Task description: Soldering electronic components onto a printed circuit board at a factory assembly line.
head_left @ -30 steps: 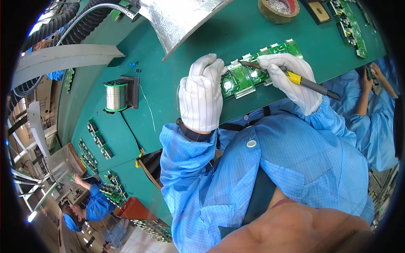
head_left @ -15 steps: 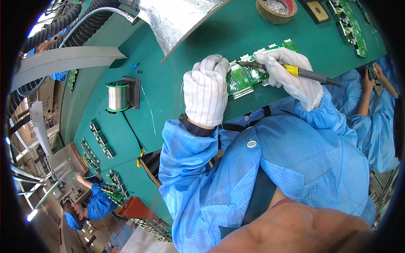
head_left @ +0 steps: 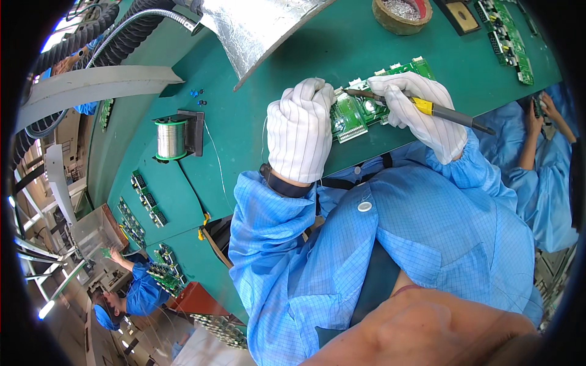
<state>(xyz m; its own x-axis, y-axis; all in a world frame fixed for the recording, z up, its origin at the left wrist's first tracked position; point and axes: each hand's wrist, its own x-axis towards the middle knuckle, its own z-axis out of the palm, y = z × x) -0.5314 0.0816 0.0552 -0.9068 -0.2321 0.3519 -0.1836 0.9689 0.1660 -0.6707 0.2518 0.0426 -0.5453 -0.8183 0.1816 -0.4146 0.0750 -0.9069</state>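
My right hand (head_left: 421, 107), in a white striped glove, is closed round a soldering iron (head_left: 452, 114) with a dark handle and a yellow band. The iron's tip points left, at the upper left end of a green circuit board (head_left: 350, 119) lying on the green table. At that same end, my gloved left hand (head_left: 300, 131) is closed in a pinch. Thin solder wire (head_left: 263, 137) runs up beside this hand into its grip; the fingertips themselves are partly hidden. Left of it stands a solder spool (head_left: 171, 140) on a dark holder, with wire trailing off it.
A foil-covered hood (head_left: 259, 30) hangs over the far side. Back right are a round tub (head_left: 401, 15), a sponge tray (head_left: 461, 17) and more boards (head_left: 506, 43). Small blue parts (head_left: 196, 94) and boards (head_left: 148, 200) lie left. Co-workers sit right and far left.
Almost nothing differs. My left hand has shifted very slightly right; the iron's tip stays at the same end of the board.
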